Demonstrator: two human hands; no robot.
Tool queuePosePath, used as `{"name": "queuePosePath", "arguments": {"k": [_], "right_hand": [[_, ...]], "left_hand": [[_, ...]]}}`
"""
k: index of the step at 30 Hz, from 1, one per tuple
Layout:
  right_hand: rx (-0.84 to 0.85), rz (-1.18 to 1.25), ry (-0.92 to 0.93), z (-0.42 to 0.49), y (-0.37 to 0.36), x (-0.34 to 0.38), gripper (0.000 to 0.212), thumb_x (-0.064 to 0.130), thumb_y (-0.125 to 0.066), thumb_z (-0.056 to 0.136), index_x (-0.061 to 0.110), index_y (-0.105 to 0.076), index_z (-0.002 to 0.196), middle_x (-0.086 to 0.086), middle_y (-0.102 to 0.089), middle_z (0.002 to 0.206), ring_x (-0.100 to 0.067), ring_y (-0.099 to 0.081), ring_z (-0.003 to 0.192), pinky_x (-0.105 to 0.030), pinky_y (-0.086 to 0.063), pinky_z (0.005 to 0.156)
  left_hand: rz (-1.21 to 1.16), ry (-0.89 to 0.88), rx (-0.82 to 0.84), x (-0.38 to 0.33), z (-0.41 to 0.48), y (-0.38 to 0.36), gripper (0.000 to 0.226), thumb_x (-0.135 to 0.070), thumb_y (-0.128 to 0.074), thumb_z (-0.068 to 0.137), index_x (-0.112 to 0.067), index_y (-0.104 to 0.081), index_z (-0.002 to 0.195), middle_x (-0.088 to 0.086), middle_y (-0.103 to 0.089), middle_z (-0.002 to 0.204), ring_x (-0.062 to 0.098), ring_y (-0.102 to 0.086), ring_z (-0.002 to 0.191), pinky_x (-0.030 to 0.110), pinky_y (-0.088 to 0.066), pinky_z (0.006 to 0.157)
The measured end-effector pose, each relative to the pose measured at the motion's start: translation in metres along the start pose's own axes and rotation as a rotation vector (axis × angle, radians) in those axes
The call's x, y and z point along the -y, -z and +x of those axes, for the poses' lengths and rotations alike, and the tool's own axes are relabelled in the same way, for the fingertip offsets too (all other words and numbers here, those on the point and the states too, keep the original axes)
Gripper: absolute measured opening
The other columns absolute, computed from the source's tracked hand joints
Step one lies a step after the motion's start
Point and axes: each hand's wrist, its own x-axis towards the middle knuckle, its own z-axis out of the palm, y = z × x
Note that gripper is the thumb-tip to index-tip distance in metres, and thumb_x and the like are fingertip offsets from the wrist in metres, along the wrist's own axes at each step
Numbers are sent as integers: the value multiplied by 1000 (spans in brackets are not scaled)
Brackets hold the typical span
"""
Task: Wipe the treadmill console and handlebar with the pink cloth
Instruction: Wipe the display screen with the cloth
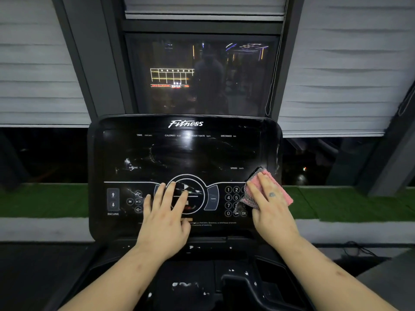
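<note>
Two bare forearms reach in over the lower tray (190,285) of a treadmill, where pale smudges show on the dark plastic. The left hand (165,213) lies flat on the console (184,153), fingers straight and spread across the round play button (186,187), holding nothing. The right hand (270,199) presses the pink cloth (279,186) against the console's right edge, just beside the keypad (232,201). Its fingers lie extended over the cloth, not curled round it.

The cloth is folded, with a dark mesh-like face showing at its inner edge. It looks light and soft, and is likely to bunch or slide on the glossy panel unless kept flat under the palm. A flat-handed press on its middle seems the surest hold.

Streaks and glare mark the screen above. The handlebar cannot be clearly made out. Beyond the console run a green strip (348,202), a dark window (202,75) with reflected lights, and grey blinds (38,63).
</note>
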Motion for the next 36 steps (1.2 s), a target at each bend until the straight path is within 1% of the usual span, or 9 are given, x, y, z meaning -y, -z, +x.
{"name": "queuePosePath", "arguments": {"k": [3,6,9,11,14,19,23,31,36], "right_hand": [[-14,16,-26,7,-3,16,79,-2,-68,80,16,-45,154,-11,-23,169,-30,-20,156,-46,-23,124],[-24,15,-12,16,-8,31,75,0,-68,82,15,-47,153,-12,-24,168,-31,-21,156,-48,-24,125],[1,-4,-19,24,-12,47,74,6,-66,88,19,-42,156,-9,-19,170,-29,-16,157,-51,-23,125],[14,-3,-27,30,-17,60,72,10,-65,90,21,-41,157,-9,-18,171,-28,-13,158,-55,-26,125],[27,8,-25,37,-25,80,70,11,-65,92,23,-41,157,-7,-16,171,-27,-11,159,-54,-26,125],[-4,7,50,46,-40,114,72,8,-69,88,19,-45,155,-11,-22,169,-30,-16,157,-54,-26,124],[-14,4,94,53,-52,138,76,7,-72,84,18,-45,154,-11,-22,169,-28,-14,156,-54,-26,124],[-49,0,185,66,-75,184,76,7,-76,80,16,-49,149,-13,-28,165,-30,-19,152,-57,-34,120],[14,-8,246,75,-89,215,69,14,-68,87,19,-46,152,-12,-25,168,-28,-15,157,-53,-22,126]], "left_hand": [[14,-4,-5,7,-2,1,72,-41,-63,88,-26,-42,155,13,-24,168,34,-16,157,64,-21,123],[20,1,0,17,-4,2,70,-42,-62,88,-25,-44,154,13,-25,167,33,-16,157,64,-21,123],[24,1,-5,30,-8,3,69,-40,-62,88,-24,-46,153,14,-27,167,33,-18,156,63,-21,124],[25,1,-2,38,-11,5,69,-40,-59,89,-25,-44,155,13,-25,168,32,-16,157,62,-19,124],[20,-14,-10,48,-13,7,70,-39,-58,90,-26,-42,156,12,-24,168,31,-15,157,62,-18,125],[11,6,-22,69,-13,15,69,-37,-61,89,-25,-44,155,12,-25,168,31,-16,157,62,-19,124],[33,22,-20,89,-16,20,70,-38,-61,88,-25,-44,154,12,-26,167,30,-17,157,61,-19,124],[45,60,-5,133,-27,25,71,-38,-61,87,-26,-42,154,11,-24,166,31,-18,157,62,-19,124],[53,74,1,154,-33,26,71,-37,-61,87,-25,-42,155,12,-26,166,33,-19,156,60,-20,125]]}}
